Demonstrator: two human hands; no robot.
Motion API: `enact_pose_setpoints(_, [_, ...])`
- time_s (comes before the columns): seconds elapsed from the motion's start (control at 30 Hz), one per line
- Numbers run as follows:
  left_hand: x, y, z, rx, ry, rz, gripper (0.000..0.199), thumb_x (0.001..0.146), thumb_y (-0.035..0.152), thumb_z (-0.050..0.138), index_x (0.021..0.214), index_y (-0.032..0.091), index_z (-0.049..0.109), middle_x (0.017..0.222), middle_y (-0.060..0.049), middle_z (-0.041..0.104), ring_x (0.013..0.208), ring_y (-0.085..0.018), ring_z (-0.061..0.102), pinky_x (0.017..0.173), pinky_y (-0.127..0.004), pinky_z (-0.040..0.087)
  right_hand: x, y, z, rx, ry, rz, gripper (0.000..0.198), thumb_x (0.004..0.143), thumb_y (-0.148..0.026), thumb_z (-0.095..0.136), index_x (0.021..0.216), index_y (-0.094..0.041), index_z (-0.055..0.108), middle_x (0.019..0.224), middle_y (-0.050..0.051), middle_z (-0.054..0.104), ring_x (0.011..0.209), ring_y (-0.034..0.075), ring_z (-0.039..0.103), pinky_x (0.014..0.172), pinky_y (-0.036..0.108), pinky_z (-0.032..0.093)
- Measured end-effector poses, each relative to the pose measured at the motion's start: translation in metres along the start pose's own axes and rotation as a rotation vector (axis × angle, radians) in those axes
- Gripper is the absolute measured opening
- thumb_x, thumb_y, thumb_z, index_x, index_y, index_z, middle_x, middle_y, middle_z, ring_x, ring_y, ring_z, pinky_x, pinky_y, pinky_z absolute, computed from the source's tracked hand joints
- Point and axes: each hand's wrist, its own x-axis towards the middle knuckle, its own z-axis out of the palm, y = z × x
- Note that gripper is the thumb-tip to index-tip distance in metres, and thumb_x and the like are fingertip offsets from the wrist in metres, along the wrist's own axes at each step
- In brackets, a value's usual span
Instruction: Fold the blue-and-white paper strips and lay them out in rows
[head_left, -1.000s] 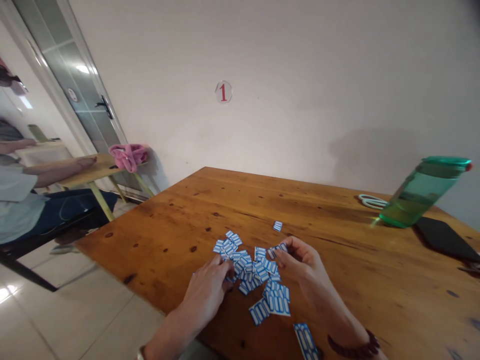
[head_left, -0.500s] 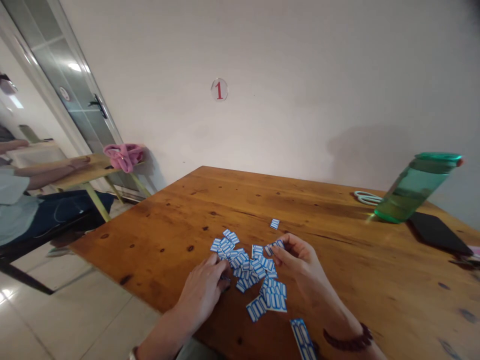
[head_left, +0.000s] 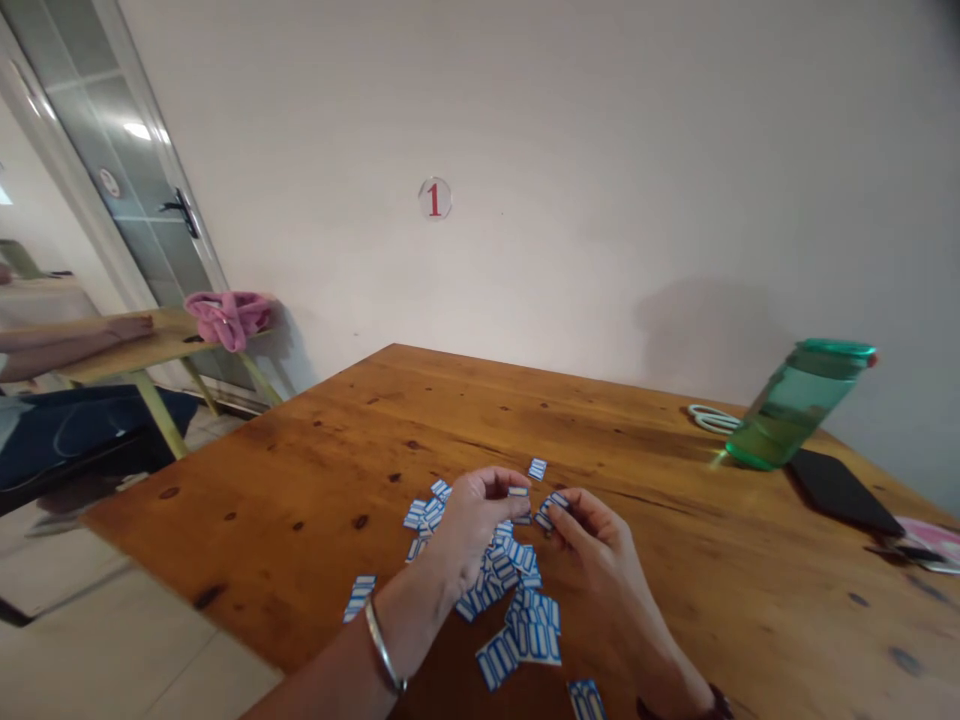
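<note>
Between the thumb and fingers of my right hand (head_left: 611, 545) is a small blue-and-white label sheet (head_left: 551, 510), held just above the table. My left hand (head_left: 472, 530) pinches another small label piece (head_left: 518, 492), close to the right hand's sheet but apart from it. Under and beside my left hand lies a loose pile of similar label sheets (head_left: 501, 570), partly hidden by that hand. One sheet (head_left: 538, 469) lies alone beyond my hands. Another sheet (head_left: 360, 598) rests left of my left wrist, and one (head_left: 586, 700) is at the bottom edge of the view.
A green water bottle (head_left: 802, 405) stands on the wooden table (head_left: 315, 480) at the right, by a white coiled cable (head_left: 712, 418) and a dark flat case (head_left: 844, 492). At far left, another person's arm (head_left: 75, 340) rests on a table with a pink cloth (head_left: 229, 318).
My left hand has risen from the pile's left side and moved right, now with a label piece in it. My right hand still holds its sheet. A sheet now shows left of my left wrist.
</note>
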Motion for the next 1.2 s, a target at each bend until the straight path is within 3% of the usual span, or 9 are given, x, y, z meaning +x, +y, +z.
enact_pose_setpoints(0.1, [0.008, -0.009, 0.001, -0.15, 0.002, -0.066, 0.014, 0.049, 0.014, 0.07, 0.062, 0.012, 0.063, 0.059, 0.001, 0.06, 0.055, -0.009, 0.053, 0.058, -0.022, 0.041, 0.0, -0.001, 0.0, -0.049, 0.046, -0.016, 0.025, 0.063, -0.04, 0.067, 0.06, -0.017, 0.058, 0.051, -0.003, 0.051, 0.049, 0.01, 0.041, 0.047, 0.022, 0.032])
enact_pose_setpoints(0.23, [0.011, -0.022, -0.003, -0.232, 0.01, -0.138, 0.03, 0.051, 0.019, 0.074, 0.079, 0.014, 0.064, 0.064, -0.001, 0.065, 0.055, -0.012, 0.058, 0.054, -0.024, 0.043, -0.001, -0.001, 0.0, -0.118, 0.064, -0.046, 0.023, 0.065, -0.04, 0.064, 0.063, -0.017, 0.061, 0.051, -0.003, 0.051, 0.049, 0.011, 0.041, 0.047, 0.023, 0.033])
enact_pose_setpoints(0.43, [0.012, -0.031, -0.001, -0.087, 0.005, -0.062, 0.021, 0.055, 0.03, 0.072, 0.066, 0.013, 0.065, 0.054, 0.001, 0.062, 0.046, -0.011, 0.054, 0.047, -0.024, 0.045, -0.005, 0.003, 0.002, -0.229, 0.0, -0.074, 0.02, 0.07, -0.036, 0.062, 0.076, -0.018, 0.064, 0.067, 0.002, 0.062, 0.059, 0.015, 0.052, 0.054, 0.025, 0.042])
enact_pose_setpoints(0.53, [0.009, -0.032, 0.0, 0.007, -0.028, -0.016, 0.019, 0.057, 0.03, 0.07, 0.066, 0.014, 0.067, 0.056, 0.0, 0.063, 0.047, -0.011, 0.054, 0.045, -0.022, 0.044, -0.005, 0.008, 0.002, -0.29, 0.062, -0.117, 0.017, 0.07, -0.035, 0.062, 0.075, -0.019, 0.061, 0.067, 0.003, 0.063, 0.061, 0.017, 0.056, 0.056, 0.026, 0.045])
enact_pose_setpoints(0.73, [0.003, -0.031, -0.001, 0.005, -0.139, -0.01, 0.018, 0.063, 0.024, 0.065, 0.077, 0.014, 0.069, 0.07, -0.004, 0.068, 0.067, -0.017, 0.062, 0.055, -0.024, 0.049, 0.0, 0.013, -0.004, -0.31, 0.202, -0.107, 0.016, 0.066, -0.034, 0.065, 0.07, -0.02, 0.056, 0.061, 0.001, 0.06, 0.055, 0.016, 0.053, 0.053, 0.027, 0.044])
enact_pose_setpoints(1.2, [0.0, -0.029, 0.0, 0.064, -0.14, -0.004, 0.012, 0.066, 0.023, 0.063, 0.07, 0.015, 0.071, 0.066, -0.002, 0.068, 0.061, -0.014, 0.06, 0.059, -0.024, 0.047, 0.001, 0.012, -0.007, -0.356, 0.11, -0.083, 0.018, 0.067, -0.035, 0.063, 0.065, -0.019, 0.054, 0.058, -0.001, 0.054, 0.055, 0.014, 0.047, 0.052, 0.026, 0.037])
